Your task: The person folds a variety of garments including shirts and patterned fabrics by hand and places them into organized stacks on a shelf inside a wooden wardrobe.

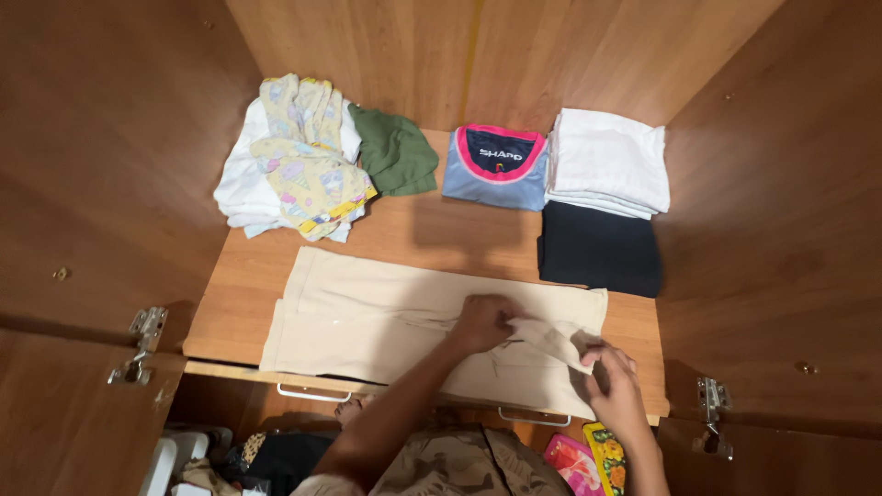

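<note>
A beige pair of trousers (367,317) lies flat across the front of a wooden wardrobe shelf (248,276). My left hand (482,321) presses down on the cloth near its right part, fingers curled into a fold. My right hand (614,386) pinches the turned-up waist end of the same trousers at the shelf's front right edge.
Behind the trousers sit a loose heap of white and yellow patterned clothes (294,165), a crumpled green garment (397,152), a folded grey-blue shirt with pink collar (496,170), a folded white stack (608,163) and a folded black garment (599,248). Wooden walls close both sides. Drawer handles (312,395) and colourful items show below.
</note>
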